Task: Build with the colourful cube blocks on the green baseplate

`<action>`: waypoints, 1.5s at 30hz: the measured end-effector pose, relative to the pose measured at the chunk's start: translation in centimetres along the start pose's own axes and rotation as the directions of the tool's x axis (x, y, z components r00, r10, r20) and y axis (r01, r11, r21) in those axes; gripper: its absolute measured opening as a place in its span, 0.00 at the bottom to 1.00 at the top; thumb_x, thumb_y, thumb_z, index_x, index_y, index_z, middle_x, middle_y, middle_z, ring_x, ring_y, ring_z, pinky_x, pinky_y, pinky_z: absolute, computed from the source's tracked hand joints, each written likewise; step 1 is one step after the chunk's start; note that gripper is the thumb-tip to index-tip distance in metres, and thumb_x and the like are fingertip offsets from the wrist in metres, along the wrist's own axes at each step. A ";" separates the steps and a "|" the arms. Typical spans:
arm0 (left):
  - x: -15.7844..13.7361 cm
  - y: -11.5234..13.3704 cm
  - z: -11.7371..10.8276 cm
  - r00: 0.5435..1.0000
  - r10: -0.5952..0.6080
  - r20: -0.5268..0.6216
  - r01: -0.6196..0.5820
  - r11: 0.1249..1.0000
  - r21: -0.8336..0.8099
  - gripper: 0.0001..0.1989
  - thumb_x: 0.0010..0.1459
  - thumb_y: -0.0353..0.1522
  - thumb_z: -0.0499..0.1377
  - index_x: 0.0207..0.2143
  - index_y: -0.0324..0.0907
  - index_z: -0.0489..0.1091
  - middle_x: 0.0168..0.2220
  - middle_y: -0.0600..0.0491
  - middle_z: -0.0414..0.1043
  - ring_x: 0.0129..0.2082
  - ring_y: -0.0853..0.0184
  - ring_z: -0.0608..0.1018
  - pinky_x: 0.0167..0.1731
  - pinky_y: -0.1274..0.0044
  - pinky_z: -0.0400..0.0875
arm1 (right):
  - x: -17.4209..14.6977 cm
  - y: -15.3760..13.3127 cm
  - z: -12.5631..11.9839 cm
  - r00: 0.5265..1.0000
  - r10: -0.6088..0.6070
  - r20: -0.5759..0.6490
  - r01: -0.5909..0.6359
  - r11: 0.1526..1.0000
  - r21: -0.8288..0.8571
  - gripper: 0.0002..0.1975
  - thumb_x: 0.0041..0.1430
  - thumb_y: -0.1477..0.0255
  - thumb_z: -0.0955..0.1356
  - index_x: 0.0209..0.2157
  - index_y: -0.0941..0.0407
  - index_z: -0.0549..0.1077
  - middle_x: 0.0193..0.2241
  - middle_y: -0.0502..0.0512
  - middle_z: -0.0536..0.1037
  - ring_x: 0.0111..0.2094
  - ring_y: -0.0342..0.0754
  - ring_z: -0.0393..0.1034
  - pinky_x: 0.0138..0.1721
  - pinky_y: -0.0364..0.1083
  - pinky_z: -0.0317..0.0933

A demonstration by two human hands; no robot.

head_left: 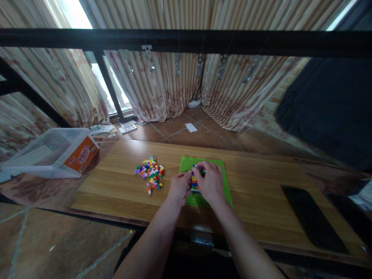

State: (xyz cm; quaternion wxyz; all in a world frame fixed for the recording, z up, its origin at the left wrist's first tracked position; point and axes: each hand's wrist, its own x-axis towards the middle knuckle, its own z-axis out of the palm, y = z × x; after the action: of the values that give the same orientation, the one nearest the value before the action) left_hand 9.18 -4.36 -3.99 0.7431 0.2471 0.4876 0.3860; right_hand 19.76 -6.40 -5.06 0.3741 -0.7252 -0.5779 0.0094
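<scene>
A green studded baseplate (227, 190) lies on the wooden table, with rows of coloured toy bricks (194, 182) built up on it in blue, yellow, red, orange and white. My left hand (179, 186) is at the left side of these bricks, thumb and forefinger closed together against their edge. From the right, my right hand (211, 180) reaches over the bricks with its fingers curled down at their top end, hiding part of them. Whatever sits between the fingertips of either hand is too small to make out. Left of the baseplate lies a loose pile of small coloured bricks (151, 170).
A clear plastic bin (43, 155) with an orange label stands beyond the table's left end. On the right of the wooden table (255, 186) lies a black flat panel (314, 217). A dark metal bar (186, 40) crosses in front of striped curtains.
</scene>
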 end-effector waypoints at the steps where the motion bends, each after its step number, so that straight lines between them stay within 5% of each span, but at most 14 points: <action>1: 0.0 -0.1 0.0 1.000 0.004 -0.004 -0.004 1.000 0.003 0.19 0.45 0.37 0.69 0.20 0.40 0.60 0.14 0.64 0.54 0.10 0.82 0.52 0.11 0.83 0.39 | 0.0 -0.1 0.0 1.000 0.015 0.003 -0.015 1.000 0.004 0.10 0.58 0.63 0.65 0.35 0.54 0.74 0.34 0.58 0.77 0.40 0.54 0.67 0.45 0.54 0.57; 6: -0.3 0.2 0.0 1.000 0.003 -0.021 -0.004 0.998 -0.064 0.13 0.51 0.33 0.64 0.22 0.39 0.62 0.15 0.63 0.56 0.10 0.82 0.52 0.11 0.85 0.41 | 0.5 0.2 -0.8 0.996 0.087 -0.007 -0.082 0.967 0.240 0.12 0.59 0.63 0.64 0.35 0.54 0.75 0.36 0.58 0.79 0.41 0.53 0.69 0.46 0.54 0.60; 10: -1.0 2.0 -0.6 1.000 0.013 0.006 -0.010 0.963 -0.271 0.08 0.56 0.32 0.60 0.27 0.37 0.66 0.18 0.60 0.59 0.12 0.82 0.54 0.11 0.87 0.46 | 1.3 1.2 -2.9 0.968 0.191 -0.163 -0.108 0.904 0.413 0.14 0.61 0.63 0.62 0.37 0.56 0.76 0.38 0.58 0.80 0.43 0.53 0.72 0.48 0.54 0.62; 15: -2.7 4.2 0.0 0.993 0.051 0.103 0.009 0.859 -0.512 0.16 0.63 0.39 0.52 0.32 0.35 0.70 0.25 0.51 0.68 0.19 0.76 0.69 0.20 0.84 0.68 | 0.9 0.9 -4.9 0.948 0.271 -0.164 -0.127 0.800 0.587 0.13 0.60 0.63 0.65 0.34 0.56 0.77 0.32 0.55 0.81 0.35 0.51 0.74 0.40 0.49 0.66; 19: -4.3 4.0 1.7 0.964 0.072 0.258 0.090 0.819 -0.566 0.24 0.62 0.45 0.51 0.42 0.32 0.72 0.40 0.39 0.75 0.39 0.63 0.79 0.39 0.74 0.76 | -0.1 -0.9 -5.6 0.985 0.161 -0.066 -0.079 0.753 0.653 0.09 0.59 0.66 0.66 0.34 0.55 0.77 0.31 0.53 0.80 0.33 0.47 0.73 0.37 0.46 0.66; 23: -5.1 3.6 2.8 0.928 0.102 0.358 0.131 0.810 -0.572 0.28 0.61 0.48 0.50 0.49 0.31 0.70 0.49 0.36 0.73 0.49 0.59 0.77 0.43 0.75 0.74 | -0.6 -2.3 -6.9 0.997 -0.061 0.044 0.019 0.772 0.635 0.06 0.60 0.71 0.66 0.36 0.54 0.77 0.35 0.53 0.78 0.36 0.46 0.73 0.39 0.46 0.67; 28: -5.4 3.5 3.1 0.910 0.102 0.403 0.161 0.807 -0.568 0.31 0.62 0.49 0.49 0.53 0.32 0.68 0.54 0.37 0.70 0.55 0.58 0.73 0.47 0.75 0.72 | -0.7 -2.4 -8.1 0.979 -0.162 0.123 0.073 0.843 0.533 0.10 0.60 0.76 0.65 0.40 0.51 0.76 0.38 0.52 0.77 0.41 0.47 0.71 0.44 0.48 0.66; 33: -5.3 3.2 3.3 0.902 0.071 0.426 0.193 0.815 -0.546 0.30 0.62 0.49 0.49 0.53 0.34 0.68 0.56 0.38 0.69 0.55 0.59 0.73 0.48 0.75 0.71 | -0.9 -2.0 -7.7 0.976 -0.154 0.155 0.074 0.900 0.429 0.11 0.60 0.78 0.65 0.42 0.52 0.76 0.39 0.54 0.76 0.44 0.48 0.70 0.47 0.50 0.65; 40: -5.2 3.3 3.6 0.919 0.057 0.390 0.181 0.818 -0.546 0.28 0.60 0.48 0.52 0.50 0.32 0.70 0.52 0.37 0.72 0.50 0.60 0.75 0.45 0.74 0.73 | -0.7 -1.7 -7.6 0.994 -0.059 0.090 0.004 0.856 0.517 0.06 0.60 0.74 0.66 0.34 0.53 0.76 0.35 0.52 0.77 0.38 0.46 0.72 0.41 0.47 0.66; 45: -3.9 3.8 2.1 0.996 -0.004 0.091 0.045 0.888 -0.458 0.10 0.59 0.32 0.57 0.35 0.33 0.72 0.29 0.47 0.74 0.27 0.72 0.75 0.27 0.83 0.72 | -0.3 1.7 -8.0 0.980 0.191 0.050 -0.187 0.817 0.546 0.08 0.57 0.66 0.68 0.35 0.54 0.77 0.31 0.52 0.79 0.32 0.47 0.73 0.36 0.47 0.66</action>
State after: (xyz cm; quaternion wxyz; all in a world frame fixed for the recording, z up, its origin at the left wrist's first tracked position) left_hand 8.99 -5.34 1.78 0.8059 0.0748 0.3525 0.4698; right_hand 24.67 -10.99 -0.34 0.5651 -0.6414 -0.4749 0.2090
